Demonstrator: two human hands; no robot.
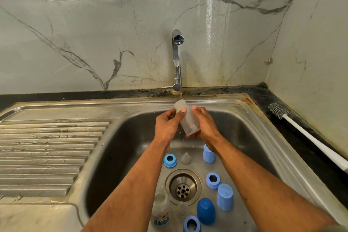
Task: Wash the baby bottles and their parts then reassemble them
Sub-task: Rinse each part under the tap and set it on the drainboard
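A clear baby bottle (186,121) is tilted under the running tap (177,58), its mouth up toward the stream. My left hand (167,123) grips its upper part, thumb near the neck. My right hand (204,125) grips its body and base from the right. On the sink floor lie blue collar rings (170,160) (213,180) (191,223), blue caps (209,153) (225,197) (205,211), a clear teat (186,158) and a second clear bottle (161,207) lying beside the drain (183,187).
The steel sink (116,137) has a ribbed draining board (47,156) on the left. A white-handled bottle brush (305,135) lies on the dark counter at the right. Marble wall stands behind and to the right.
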